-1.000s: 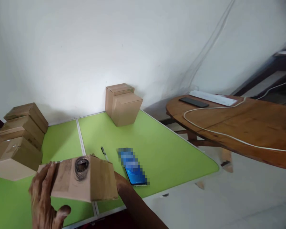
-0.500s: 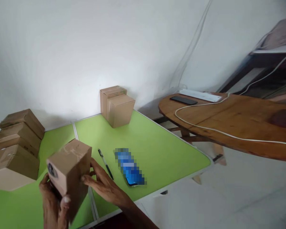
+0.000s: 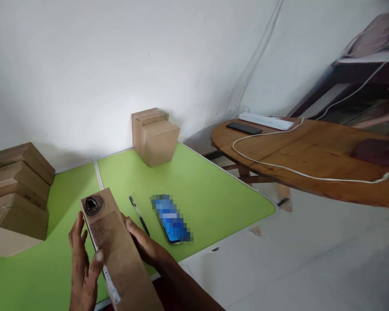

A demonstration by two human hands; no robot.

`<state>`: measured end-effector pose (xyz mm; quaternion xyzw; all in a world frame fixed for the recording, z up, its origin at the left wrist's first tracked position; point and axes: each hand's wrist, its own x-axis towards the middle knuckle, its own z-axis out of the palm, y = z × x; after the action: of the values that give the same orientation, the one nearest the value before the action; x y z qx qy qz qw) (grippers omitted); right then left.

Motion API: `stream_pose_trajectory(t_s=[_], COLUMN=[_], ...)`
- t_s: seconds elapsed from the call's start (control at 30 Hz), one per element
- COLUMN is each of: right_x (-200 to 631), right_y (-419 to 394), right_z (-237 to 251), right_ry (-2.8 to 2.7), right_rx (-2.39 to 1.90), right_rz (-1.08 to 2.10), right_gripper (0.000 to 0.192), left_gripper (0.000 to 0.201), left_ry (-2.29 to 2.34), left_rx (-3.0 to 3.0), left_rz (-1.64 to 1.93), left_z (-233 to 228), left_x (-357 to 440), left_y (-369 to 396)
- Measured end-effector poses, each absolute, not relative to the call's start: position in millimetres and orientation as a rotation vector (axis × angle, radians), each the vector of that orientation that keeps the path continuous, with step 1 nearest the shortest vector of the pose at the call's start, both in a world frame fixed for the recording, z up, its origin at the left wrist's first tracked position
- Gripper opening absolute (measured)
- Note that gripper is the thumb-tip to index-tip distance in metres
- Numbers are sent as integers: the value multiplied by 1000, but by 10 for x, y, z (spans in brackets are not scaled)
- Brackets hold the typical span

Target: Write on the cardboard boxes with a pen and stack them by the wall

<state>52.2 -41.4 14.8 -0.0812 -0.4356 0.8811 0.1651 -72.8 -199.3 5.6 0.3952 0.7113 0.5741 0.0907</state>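
Observation:
A long brown cardboard box is tilted up between my hands, above the front of the green table. Near its far end is a dark, charred-looking round patch with a hole, and a white label strip runs along its left edge. My right hand grips the right side, with the thumb at the upper edge and the other fingers mostly hidden. On the left side, my left hand steadies the box with its thumb and a fingertip against the edge, the fingers spread. Right of the box lie a pen and a phone with a blurred screen.
Several cardboard boxes stand in a row at the left of the green table. Two more boxes stand against the wall. A wooden table at the right bears a white cable and a dark phone-like slab.
The box has been turned in my hands, so the face with the charred hole now points up. My left hand's fingers have loosened and spread. The view has shifted slightly.

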Motion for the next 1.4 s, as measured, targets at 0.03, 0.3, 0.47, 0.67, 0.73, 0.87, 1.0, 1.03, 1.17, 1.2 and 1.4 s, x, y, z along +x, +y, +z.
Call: stream_pose_trajectory(t_s=[0.03, 0.3, 0.47, 0.67, 0.73, 0.87, 1.0, 1.03, 1.17, 1.2, 1.4], right_x=[532, 542, 584, 530, 497, 469, 501, 507, 503, 503, 589], right_y=[-404, -509, -521, -496, -569, -649, -473, -402, -145, -102, 52], right_z=[134, -4, 187, 383, 366, 319, 273, 252, 95, 37, -311], right_ry=[-1255, -1318, -1377, -1448, -1474, -1619, -1879, -1961, -2353, -2407, -2335], right_rx=[-170, -119, -263, -451, -487, -490, -379, -446, -1137, -1270, -1354], right_rz=[2470, 2439, 2353, 2200, 2169, 2143, 1977, 1868, 1200, 1103, 1202], right_gripper=[96, 95, 77, 90, 87, 90, 82, 79, 56, 46, 14], left_gripper=[84, 107, 88, 73, 67, 63, 64, 64, 60, 59, 67], left_ry=[2084, 2114, 2179, 2230, 2237, 2272, 2305, 2314, 2283, 2269, 2175], left_rx=[1153, 1091, 1224, 1361, 1273, 1092, 927, 896, 859, 876, 1043], left_rz=[1712, 1686, 1614, 1576, 1571, 1588, 1591, 1590, 1663, 1667, 1580], left_z=[70, 304, 281, 254, 285, 340, 333, 326, 296, 284, 185], left_x=[-729, -835, -738, -610, -616, -646, -707, -717, -704, -700, -725], left_y=[-1985, -1885, -1891, -1961, -1987, -2049, -2120, -2128, -2083, -2060, -2003])
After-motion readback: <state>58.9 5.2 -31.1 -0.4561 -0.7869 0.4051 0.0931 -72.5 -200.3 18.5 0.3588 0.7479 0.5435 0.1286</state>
